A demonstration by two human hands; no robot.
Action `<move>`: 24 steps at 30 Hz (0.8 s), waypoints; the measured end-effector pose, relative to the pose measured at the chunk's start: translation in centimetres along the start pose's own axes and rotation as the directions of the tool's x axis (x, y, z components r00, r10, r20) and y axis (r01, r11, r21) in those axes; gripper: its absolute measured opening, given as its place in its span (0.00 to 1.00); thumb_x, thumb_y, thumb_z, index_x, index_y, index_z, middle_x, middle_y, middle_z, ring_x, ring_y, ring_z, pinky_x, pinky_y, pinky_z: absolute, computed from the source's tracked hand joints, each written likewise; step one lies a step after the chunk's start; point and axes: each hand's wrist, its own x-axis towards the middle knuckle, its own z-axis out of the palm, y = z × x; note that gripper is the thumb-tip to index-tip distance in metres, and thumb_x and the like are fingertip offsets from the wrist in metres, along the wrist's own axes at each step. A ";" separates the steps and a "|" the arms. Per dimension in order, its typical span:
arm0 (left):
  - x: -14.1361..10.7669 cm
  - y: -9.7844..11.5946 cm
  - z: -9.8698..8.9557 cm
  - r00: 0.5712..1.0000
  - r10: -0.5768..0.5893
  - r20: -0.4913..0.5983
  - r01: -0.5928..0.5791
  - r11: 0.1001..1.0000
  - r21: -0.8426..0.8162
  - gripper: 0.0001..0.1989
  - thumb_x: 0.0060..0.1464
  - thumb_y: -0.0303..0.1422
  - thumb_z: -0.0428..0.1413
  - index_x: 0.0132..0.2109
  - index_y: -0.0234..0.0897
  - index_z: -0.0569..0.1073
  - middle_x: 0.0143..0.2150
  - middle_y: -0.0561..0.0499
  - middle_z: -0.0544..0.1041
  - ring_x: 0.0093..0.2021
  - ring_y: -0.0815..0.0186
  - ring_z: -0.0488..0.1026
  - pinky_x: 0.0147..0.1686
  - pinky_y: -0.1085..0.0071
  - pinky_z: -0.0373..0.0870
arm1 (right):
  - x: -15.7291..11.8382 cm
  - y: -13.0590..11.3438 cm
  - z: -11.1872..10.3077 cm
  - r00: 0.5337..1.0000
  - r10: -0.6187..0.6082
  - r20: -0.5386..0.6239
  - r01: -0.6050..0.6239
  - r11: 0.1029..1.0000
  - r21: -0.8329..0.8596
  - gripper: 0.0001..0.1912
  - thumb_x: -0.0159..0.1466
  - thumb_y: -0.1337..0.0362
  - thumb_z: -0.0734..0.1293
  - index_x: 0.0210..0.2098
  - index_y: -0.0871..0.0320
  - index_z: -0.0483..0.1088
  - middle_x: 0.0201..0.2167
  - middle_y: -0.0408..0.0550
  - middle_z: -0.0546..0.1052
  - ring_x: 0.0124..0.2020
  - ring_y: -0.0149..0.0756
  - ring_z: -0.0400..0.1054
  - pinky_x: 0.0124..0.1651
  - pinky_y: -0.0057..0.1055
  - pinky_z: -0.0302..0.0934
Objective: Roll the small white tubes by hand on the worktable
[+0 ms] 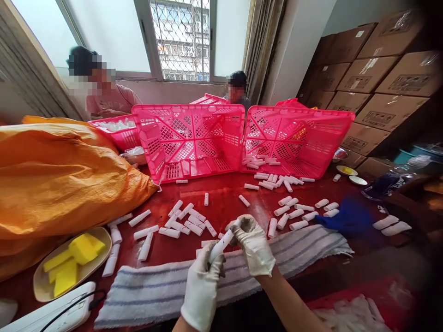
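Both my hands wear white gloves with greyish, soiled fingertips. My left hand (204,281) is closed around the lower end of a white tube (222,246) with small dark marks on it. At the tube's upper end, my right hand (252,242) grips it with bent fingers. The tube is tilted, its upper end towards the right. Below my hands a striped grey-white towel (148,288) lies along the table's near edge. Just beyond them, several similar white tubes (196,221) lie in a loose heap, and another group (296,213) is scattered to the right.
Two pink baskets (188,107) lie on their sides at the back. An orange sack (62,170) fills the left. Yellow sponges (67,278) sit in a dish (38,276) near a white power strip (58,313). A blue cloth (346,216) lies right. Two people sit beyond; cartons (384,78) are stacked at right.
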 end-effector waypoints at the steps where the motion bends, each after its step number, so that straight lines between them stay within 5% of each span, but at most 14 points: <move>1: -0.1 -0.3 0.0 0.995 0.094 -0.021 -0.092 0.993 0.078 0.16 0.55 0.40 0.56 0.49 0.39 0.70 0.41 0.48 0.77 0.40 0.61 0.74 0.42 0.67 0.70 | -0.2 0.2 0.0 1.000 0.004 -0.008 -0.005 1.000 -0.013 0.23 0.48 0.47 0.74 0.27 0.55 0.62 0.21 0.40 0.70 0.20 0.29 0.60 0.22 0.27 0.58; 5: 0.1 -1.6 -0.1 0.938 0.346 0.010 -0.330 0.888 0.321 0.16 0.57 0.34 0.52 0.53 0.42 0.69 0.49 0.45 0.77 0.50 0.58 0.73 0.55 0.59 0.63 | -0.9 0.3 -0.5 0.999 0.039 0.017 -0.036 0.991 -0.131 0.23 0.51 0.42 0.71 0.27 0.55 0.67 0.23 0.42 0.69 0.24 0.31 0.61 0.27 0.28 0.58; 8: 0.4 -1.7 -0.3 0.936 0.352 -0.002 -0.321 0.856 0.405 0.14 0.56 0.35 0.53 0.50 0.41 0.72 0.45 0.45 0.78 0.47 0.57 0.74 0.53 0.58 0.65 | -0.6 0.0 -1.3 0.996 0.078 0.050 -0.068 0.982 -0.177 0.23 0.50 0.43 0.71 0.27 0.57 0.69 0.21 0.40 0.67 0.22 0.29 0.58 0.26 0.27 0.55; 10: 0.5 -1.1 -0.4 0.957 0.290 -0.029 -0.270 0.917 0.292 0.15 0.54 0.38 0.55 0.49 0.41 0.72 0.44 0.46 0.77 0.45 0.58 0.73 0.51 0.61 0.66 | -0.4 -0.5 -1.7 0.995 0.073 0.075 -0.057 0.980 -0.189 0.23 0.49 0.44 0.72 0.25 0.58 0.68 0.19 0.39 0.66 0.21 0.28 0.57 0.26 0.27 0.54; 13: 0.3 0.5 -0.6 0.994 -0.053 0.100 0.063 0.993 -0.100 0.18 0.50 0.47 0.59 0.40 0.37 0.71 0.27 0.53 0.71 0.24 0.70 0.67 0.26 0.74 0.66 | -0.1 -1.4 -1.9 0.991 0.018 0.133 0.015 0.970 -0.241 0.20 0.50 0.48 0.73 0.23 0.57 0.68 0.19 0.39 0.66 0.22 0.28 0.57 0.26 0.26 0.54; 14: 0.3 1.0 -0.7 0.954 -0.192 0.232 0.243 0.946 -0.215 0.21 0.48 0.50 0.59 0.37 0.36 0.69 0.22 0.58 0.64 0.18 0.75 0.58 0.19 0.77 0.58 | -0.1 -1.7 -1.9 0.988 -0.005 0.153 0.045 0.964 -0.262 0.18 0.51 0.50 0.73 0.23 0.57 0.68 0.20 0.39 0.66 0.23 0.28 0.58 0.27 0.26 0.55; 16: 0.1 2.0 -0.9 0.789 -0.363 0.496 0.546 0.785 -0.294 0.26 0.44 0.56 0.58 0.34 0.35 0.66 0.18 0.64 0.52 0.14 0.80 0.41 0.15 0.78 0.44 | -0.1 -2.1 -1.9 0.981 -0.035 0.192 0.092 0.950 -0.297 0.16 0.52 0.52 0.73 0.24 0.57 0.69 0.21 0.39 0.67 0.24 0.29 0.59 0.29 0.26 0.56; 17: 0.0 2.3 -0.9 0.728 -0.393 0.562 0.613 0.740 -0.278 0.28 0.43 0.58 0.57 0.33 0.36 0.66 0.18 0.64 0.50 0.15 0.80 0.38 0.15 0.78 0.42 | -0.1 -2.2 -1.9 0.978 -0.039 0.206 0.103 0.946 -0.307 0.15 0.53 0.53 0.72 0.24 0.57 0.69 0.22 0.40 0.67 0.25 0.29 0.59 0.30 0.26 0.57; 18: 0.0 2.6 -0.8 0.726 -0.400 0.560 0.609 0.753 -0.251 0.28 0.43 0.59 0.56 0.33 0.36 0.65 0.18 0.64 0.50 0.15 0.79 0.39 0.15 0.77 0.42 | -0.1 -2.3 -1.9 0.976 -0.035 0.216 0.103 0.945 -0.311 0.15 0.54 0.53 0.72 0.25 0.57 0.70 0.22 0.40 0.68 0.25 0.29 0.60 0.30 0.26 0.57; 21: -0.2 2.7 -0.4 0.929 -0.235 0.286 0.273 0.957 -0.099 0.24 0.46 0.55 0.57 0.34 0.37 0.67 0.23 0.58 0.60 0.20 0.75 0.53 0.18 0.77 0.49 | -0.2 -2.2 -2.1 0.979 0.002 0.203 0.064 0.946 -0.319 0.16 0.54 0.52 0.72 0.25 0.57 0.69 0.22 0.40 0.68 0.26 0.30 0.61 0.30 0.27 0.58; 23: -0.3 2.7 -0.2 0.982 -0.098 0.164 0.099 0.995 0.007 0.21 0.48 0.51 0.59 0.34 0.37 0.67 0.28 0.55 0.64 0.24 0.74 0.57 0.21 0.78 0.53 | -0.3 -2.1 -2.1 0.982 0.005 0.188 0.057 0.945 -0.322 0.16 0.54 0.51 0.72 0.25 0.57 0.69 0.22 0.40 0.69 0.26 0.30 0.61 0.31 0.27 0.59; 24: -0.3 2.7 -0.2 0.974 -0.116 0.195 0.120 0.993 -0.009 0.21 0.49 0.51 0.58 0.34 0.37 0.67 0.28 0.55 0.63 0.24 0.74 0.56 0.21 0.78 0.52 | -0.4 -2.2 -2.1 0.980 -0.004 0.197 0.069 0.944 -0.322 0.16 0.54 0.51 0.71 0.25 0.57 0.69 0.22 0.40 0.69 0.26 0.30 0.61 0.31 0.27 0.59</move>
